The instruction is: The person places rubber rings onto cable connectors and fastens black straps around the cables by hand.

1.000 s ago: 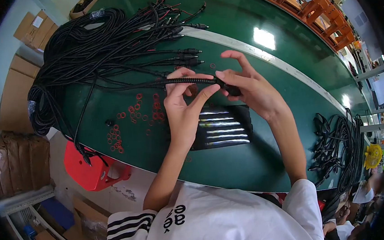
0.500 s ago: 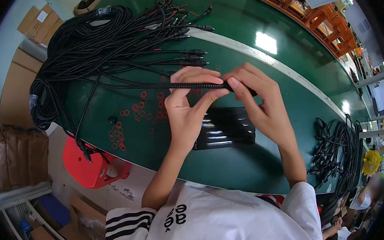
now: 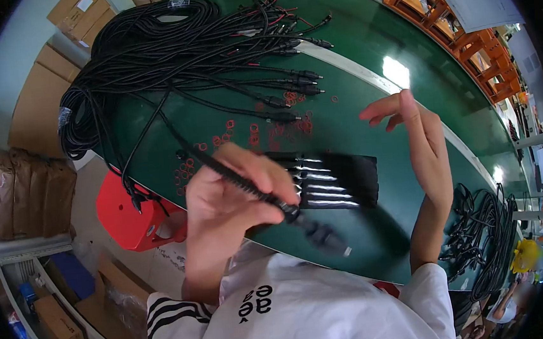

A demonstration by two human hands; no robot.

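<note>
A black ribbed cable point(image 3: 230, 174) runs down from the big cable bundle point(image 3: 148, 58) into my left hand point(image 3: 238, 191), pinched between thumb and fingers. Its black connector point(image 3: 323, 235), blurred, sticks out past my fingertips toward my shirt, with a light metal tip. My right hand point(image 3: 411, 123) is raised over the table to the right, fingers apart, holding nothing. Between the hands, a black pad point(image 3: 342, 180) with shiny strips lies on the green table point(image 3: 344, 125). Red rings point(image 3: 230, 124) are scattered behind and left of my left hand.
A second cable coil point(image 3: 484, 235) lies at the table's right end. Orange racks point(image 3: 452, 34) stand at the far right. On the left are a red stool point(image 3: 131, 209) and cartons point(image 3: 40, 105). Part of another person point(image 3: 504, 307) shows at lower right.
My left hand has drawn the cable end toward my body, tilting it downward. My right hand has let go of the cable and moved right with its fingers opened. The view has shifted slightly.
</note>
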